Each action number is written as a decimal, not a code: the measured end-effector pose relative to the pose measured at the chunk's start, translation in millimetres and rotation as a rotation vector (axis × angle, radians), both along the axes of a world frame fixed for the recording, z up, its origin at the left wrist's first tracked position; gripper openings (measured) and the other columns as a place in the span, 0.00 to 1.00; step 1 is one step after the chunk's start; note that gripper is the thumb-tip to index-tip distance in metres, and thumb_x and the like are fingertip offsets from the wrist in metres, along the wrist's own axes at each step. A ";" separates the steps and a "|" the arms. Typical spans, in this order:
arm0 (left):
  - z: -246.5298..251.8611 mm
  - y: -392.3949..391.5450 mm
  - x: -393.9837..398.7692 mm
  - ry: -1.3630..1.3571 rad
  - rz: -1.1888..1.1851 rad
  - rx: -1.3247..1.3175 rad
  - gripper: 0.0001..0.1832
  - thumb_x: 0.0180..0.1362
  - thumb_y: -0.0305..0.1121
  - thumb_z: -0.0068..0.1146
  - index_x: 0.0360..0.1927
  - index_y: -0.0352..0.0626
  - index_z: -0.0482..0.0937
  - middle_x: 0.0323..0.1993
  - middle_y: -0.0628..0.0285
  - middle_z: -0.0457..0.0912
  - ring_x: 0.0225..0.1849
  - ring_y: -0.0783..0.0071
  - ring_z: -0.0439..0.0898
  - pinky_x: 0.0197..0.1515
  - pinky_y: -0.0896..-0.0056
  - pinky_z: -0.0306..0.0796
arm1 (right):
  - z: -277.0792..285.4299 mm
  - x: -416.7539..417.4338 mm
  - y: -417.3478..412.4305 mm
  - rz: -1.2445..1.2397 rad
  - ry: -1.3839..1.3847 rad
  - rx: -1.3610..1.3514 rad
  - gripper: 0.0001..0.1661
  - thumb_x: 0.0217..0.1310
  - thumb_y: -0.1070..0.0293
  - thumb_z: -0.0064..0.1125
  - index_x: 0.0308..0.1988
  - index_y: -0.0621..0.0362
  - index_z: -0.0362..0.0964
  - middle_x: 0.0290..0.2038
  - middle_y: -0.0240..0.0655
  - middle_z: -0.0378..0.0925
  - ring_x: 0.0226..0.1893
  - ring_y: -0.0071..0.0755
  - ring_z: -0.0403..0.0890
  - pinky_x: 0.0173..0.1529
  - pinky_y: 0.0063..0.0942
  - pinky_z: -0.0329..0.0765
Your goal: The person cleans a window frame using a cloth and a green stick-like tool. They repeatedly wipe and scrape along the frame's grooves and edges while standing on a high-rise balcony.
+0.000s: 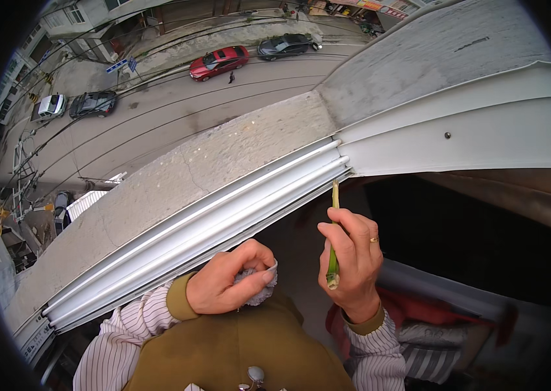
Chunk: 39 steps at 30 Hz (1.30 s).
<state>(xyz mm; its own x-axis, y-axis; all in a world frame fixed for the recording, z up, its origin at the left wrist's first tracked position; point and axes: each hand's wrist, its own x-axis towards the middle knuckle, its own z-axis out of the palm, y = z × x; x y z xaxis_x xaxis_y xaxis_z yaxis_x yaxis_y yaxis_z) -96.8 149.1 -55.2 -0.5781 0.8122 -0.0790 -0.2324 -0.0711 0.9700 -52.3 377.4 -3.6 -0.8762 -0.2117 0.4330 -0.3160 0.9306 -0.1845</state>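
My left hand (232, 278) is closed round a bunched grey cloth (257, 288) at the inner edge of a white sliding-window track (197, 215). In my right hand (352, 259) is a thin green plant stalk (334, 254), held upright between thumb and fingers. Its pale, frayed upper tip sits close to the corner where the track meets the white window frame (475, 132). The cut lower end of the stalk shows below my thumb. Part of the cloth is hidden by my fingers.
Beyond the track lies a rough concrete ledge (236, 141), with a drop to a street (158, 117) far below. A red car (219, 62) and other vehicles stand there, and overhead wires cross the view. A striped fabric item (431, 361) lies indoors at lower right.
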 end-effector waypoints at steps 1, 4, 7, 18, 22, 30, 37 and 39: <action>3.4 2.0 -2.5 -0.055 -0.031 -0.008 0.08 0.67 0.29 0.53 0.44 0.37 0.70 0.28 0.61 0.78 0.28 0.75 0.76 0.33 0.73 0.69 | 0.9 -1.0 -1.0 0.000 -0.012 0.015 0.20 0.50 0.78 0.59 0.46 0.63 0.74 0.48 0.45 0.75 0.43 0.48 0.77 0.43 0.38 0.78; 8.6 13.7 -8.6 -0.097 -0.042 0.073 0.08 0.67 0.31 0.54 0.43 0.37 0.71 0.28 0.64 0.76 0.29 0.79 0.73 0.34 0.76 0.68 | 3.8 -5.3 -4.3 -0.010 -0.004 0.018 0.21 0.48 0.78 0.59 0.46 0.62 0.74 0.48 0.45 0.75 0.43 0.48 0.76 0.44 0.38 0.77; 20.0 28.4 -17.5 -0.165 -0.016 0.043 0.10 0.68 0.34 0.54 0.43 0.37 0.73 0.28 0.66 0.76 0.31 0.80 0.72 0.36 0.76 0.68 | 0.0 -13.5 -3.9 -0.006 -0.020 0.031 0.20 0.47 0.78 0.59 0.45 0.63 0.74 0.47 0.45 0.75 0.43 0.48 0.76 0.44 0.38 0.77; 31.8 60.5 -31.9 -0.194 0.161 0.027 0.14 0.69 0.41 0.52 0.39 0.38 0.75 0.30 0.70 0.74 0.33 0.85 0.67 0.37 0.80 0.65 | -3.7 -34.1 3.5 0.023 -0.020 0.036 0.18 0.52 0.74 0.58 0.46 0.65 0.72 0.43 0.43 0.74 0.41 0.43 0.76 0.41 0.34 0.77; 36.0 61.2 -30.5 -0.121 0.210 0.057 0.12 0.64 0.38 0.61 0.39 0.39 0.75 0.32 0.69 0.76 0.36 0.85 0.71 0.39 0.80 0.67 | -7.9 -39.4 8.2 0.030 -0.027 0.015 0.19 0.52 0.74 0.58 0.46 0.64 0.73 0.43 0.43 0.74 0.40 0.43 0.76 0.41 0.34 0.77; 35.2 72.6 -32.9 -0.166 0.258 0.102 0.17 0.60 0.32 0.66 0.47 0.37 0.72 0.34 0.67 0.75 0.36 0.85 0.71 0.39 0.81 0.66 | -7.5 -42.4 17.0 0.037 -0.040 -0.034 0.19 0.51 0.77 0.60 0.47 0.65 0.75 0.44 0.46 0.76 0.40 0.46 0.78 0.41 0.37 0.79; 29.1 82.0 -34.1 -0.077 0.330 0.157 0.20 0.58 0.29 0.66 0.51 0.36 0.73 0.36 0.66 0.75 0.39 0.85 0.72 0.42 0.80 0.68 | -9.3 -43.6 19.4 0.068 -0.034 -0.067 0.21 0.53 0.78 0.60 0.49 0.67 0.74 0.47 0.49 0.75 0.40 0.49 0.79 0.41 0.37 0.79; 30.6 82.9 -34.4 -0.044 0.359 0.160 0.17 0.59 0.28 0.65 0.49 0.35 0.74 0.37 0.66 0.76 0.40 0.85 0.73 0.45 0.80 0.69 | -7.2 -40.4 15.2 -0.010 -0.037 -0.163 0.22 0.55 0.80 0.60 0.52 0.68 0.72 0.49 0.50 0.73 0.41 0.49 0.79 0.41 0.36 0.80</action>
